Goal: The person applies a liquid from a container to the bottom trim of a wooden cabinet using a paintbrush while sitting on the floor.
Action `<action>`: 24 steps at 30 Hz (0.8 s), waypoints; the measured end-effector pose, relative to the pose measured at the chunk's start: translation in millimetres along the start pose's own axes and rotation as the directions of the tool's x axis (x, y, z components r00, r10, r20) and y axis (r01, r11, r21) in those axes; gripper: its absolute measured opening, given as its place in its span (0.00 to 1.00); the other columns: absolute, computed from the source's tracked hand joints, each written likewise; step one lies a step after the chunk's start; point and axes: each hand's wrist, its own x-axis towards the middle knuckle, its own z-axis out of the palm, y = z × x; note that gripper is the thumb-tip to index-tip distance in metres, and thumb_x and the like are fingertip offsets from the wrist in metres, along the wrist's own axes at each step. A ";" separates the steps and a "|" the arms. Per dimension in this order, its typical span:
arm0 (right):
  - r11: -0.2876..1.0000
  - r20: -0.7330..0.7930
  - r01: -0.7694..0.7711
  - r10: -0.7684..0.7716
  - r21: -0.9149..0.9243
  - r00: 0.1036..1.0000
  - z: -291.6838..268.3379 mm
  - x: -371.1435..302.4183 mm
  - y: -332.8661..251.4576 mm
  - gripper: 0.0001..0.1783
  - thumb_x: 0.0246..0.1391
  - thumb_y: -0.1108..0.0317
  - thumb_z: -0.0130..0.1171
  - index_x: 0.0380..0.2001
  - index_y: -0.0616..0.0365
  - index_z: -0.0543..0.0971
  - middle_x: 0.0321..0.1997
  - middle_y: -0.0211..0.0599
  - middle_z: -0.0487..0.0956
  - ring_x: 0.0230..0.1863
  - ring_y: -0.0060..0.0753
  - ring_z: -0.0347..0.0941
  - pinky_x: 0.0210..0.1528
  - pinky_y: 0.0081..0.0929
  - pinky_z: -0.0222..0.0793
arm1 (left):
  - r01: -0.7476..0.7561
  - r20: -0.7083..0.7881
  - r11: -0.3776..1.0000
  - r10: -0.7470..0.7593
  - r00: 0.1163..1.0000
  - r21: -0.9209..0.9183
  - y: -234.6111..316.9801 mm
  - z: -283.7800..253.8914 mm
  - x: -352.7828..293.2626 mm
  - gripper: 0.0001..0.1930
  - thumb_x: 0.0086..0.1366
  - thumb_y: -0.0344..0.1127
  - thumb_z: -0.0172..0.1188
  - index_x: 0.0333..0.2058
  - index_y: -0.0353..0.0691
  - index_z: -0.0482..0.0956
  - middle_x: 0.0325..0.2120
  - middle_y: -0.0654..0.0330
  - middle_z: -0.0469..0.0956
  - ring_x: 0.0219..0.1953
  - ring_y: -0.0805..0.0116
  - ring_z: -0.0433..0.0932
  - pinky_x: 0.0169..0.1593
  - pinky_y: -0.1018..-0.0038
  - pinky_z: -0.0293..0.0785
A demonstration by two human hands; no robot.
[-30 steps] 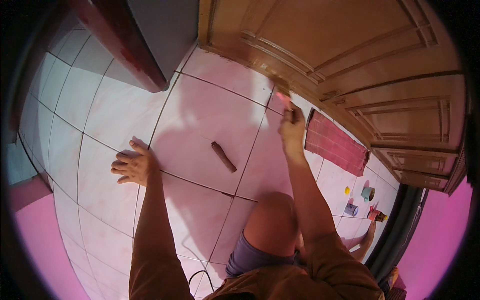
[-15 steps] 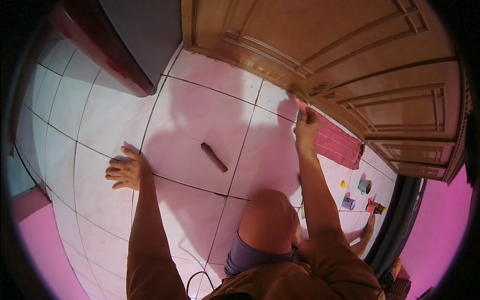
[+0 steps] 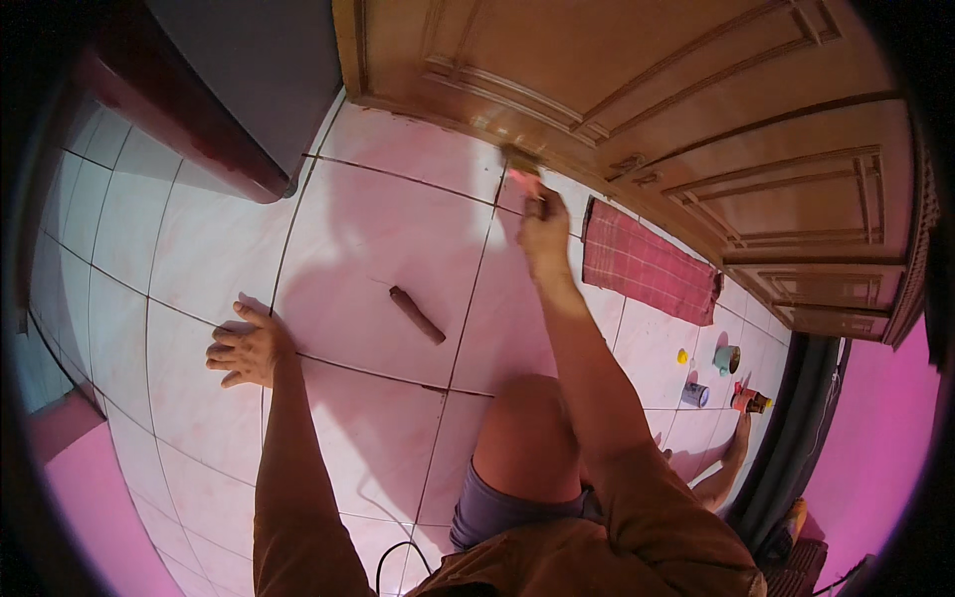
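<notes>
My right hand (image 3: 545,224) reaches forward, its fingers closed round the pinkish-orange handle of a brush (image 3: 525,177). The brush head is smeared by motion, low against the bottom edge of the wooden cabinet (image 3: 676,129), where it meets the tiles. On the floor at left, my left hand (image 3: 249,348) rests with its fingers spread, holding nothing. Between my arms lies a brown, stick-like piece (image 3: 417,315) with a thin strand at its far end. A folded red checked cloth (image 3: 647,264) lies along the cabinet, right of my right hand.
Right of my arm on the tiles are a yellow cap-like piece (image 3: 682,355), a light-blue cup (image 3: 727,358), a blue-grey can (image 3: 695,395) and a red container (image 3: 750,400), near a bare limb (image 3: 734,453). A dark grey panel with a red edge (image 3: 214,129) stands far left.
My right hand has moved left along the cabinet's bottom edge with the brush, away from the cloth, whose left end now shows. My left hand stays flat on the floor.
</notes>
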 end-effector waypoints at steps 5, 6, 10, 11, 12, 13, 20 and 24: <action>0.989 0.110 0.129 -0.137 0.078 0.985 12.0 -11.4 -16.1 0.16 0.63 0.71 0.51 0.49 0.71 0.75 0.39 0.42 0.80 0.39 0.30 0.75 0.42 0.25 0.71 | 0.007 0.108 1.000 -0.006 0.994 -0.003 3.7 -12.6 -2.1 0.40 0.70 0.69 0.28 0.56 0.35 0.65 0.58 0.41 0.61 0.67 0.42 0.51 0.61 0.35 0.50; 0.986 0.089 0.153 -0.159 0.070 0.983 8.1 -10.0 -14.9 0.16 0.63 0.71 0.51 0.49 0.72 0.75 0.40 0.43 0.80 0.41 0.30 0.76 0.43 0.25 0.71 | 0.004 0.036 1.000 -0.004 0.999 0.011 0.2 -6.4 -0.6 0.40 0.70 0.69 0.28 0.56 0.35 0.65 0.57 0.41 0.61 0.67 0.42 0.52 0.61 0.35 0.50; 0.984 -0.085 0.121 -0.132 -0.132 0.988 -71.0 22.4 26.6 0.16 0.63 0.69 0.51 0.49 0.70 0.77 0.46 0.45 0.81 0.43 0.34 0.78 0.45 0.28 0.72 | -0.009 -0.007 1.000 0.008 1.000 -0.009 4.8 2.6 -1.7 0.40 0.69 0.69 0.29 0.56 0.34 0.65 0.56 0.41 0.61 0.65 0.43 0.55 0.60 0.35 0.51; 0.990 -0.124 0.101 -0.113 -0.101 0.986 -93.7 28.3 34.1 0.15 0.63 0.69 0.51 0.49 0.68 0.77 0.46 0.44 0.81 0.43 0.34 0.78 0.45 0.28 0.72 | -0.008 0.042 1.000 0.009 0.999 -0.026 7.6 -3.7 -3.3 0.40 0.69 0.69 0.29 0.56 0.34 0.65 0.56 0.41 0.61 0.65 0.43 0.55 0.60 0.35 0.51; 0.994 -0.160 0.085 -0.094 -0.067 0.983 -114.9 33.3 40.5 0.15 0.63 0.70 0.51 0.49 0.66 0.78 0.47 0.44 0.81 0.42 0.35 0.78 0.46 0.29 0.72 | -0.013 0.070 0.999 0.016 0.997 -0.035 9.0 -11.6 -4.8 0.40 0.69 0.69 0.29 0.56 0.34 0.65 0.57 0.41 0.61 0.65 0.43 0.54 0.61 0.35 0.51; 0.996 -0.181 0.071 -0.078 -0.045 0.980 -122.4 27.7 36.4 0.15 0.63 0.70 0.51 0.49 0.65 0.78 0.47 0.43 0.81 0.42 0.35 0.78 0.47 0.29 0.72 | -0.013 0.095 0.999 0.017 0.995 -0.038 7.1 -18.2 -3.9 0.40 0.70 0.69 0.28 0.56 0.34 0.64 0.57 0.41 0.61 0.65 0.43 0.54 0.61 0.35 0.51; 0.997 -0.366 -0.049 0.024 -0.060 0.930 -132.9 2.4 11.4 0.15 0.64 0.70 0.47 0.48 0.60 0.79 0.47 0.40 0.82 0.45 0.32 0.76 0.51 0.27 0.70 | 0.006 0.028 1.000 -0.006 1.000 0.011 -1.3 -6.8 -0.1 0.39 0.70 0.68 0.29 0.57 0.35 0.64 0.58 0.41 0.61 0.66 0.44 0.52 0.61 0.36 0.51; 0.930 -0.126 0.302 -0.331 -0.209 0.935 -73.1 12.7 16.7 0.16 0.68 0.62 0.52 0.48 0.62 0.79 0.44 0.42 0.83 0.45 0.29 0.76 0.51 0.25 0.70 | 0.007 0.063 1.000 -0.007 0.998 -0.004 2.6 -8.5 -1.7 0.39 0.70 0.68 0.29 0.57 0.35 0.65 0.58 0.41 0.61 0.66 0.44 0.53 0.61 0.36 0.52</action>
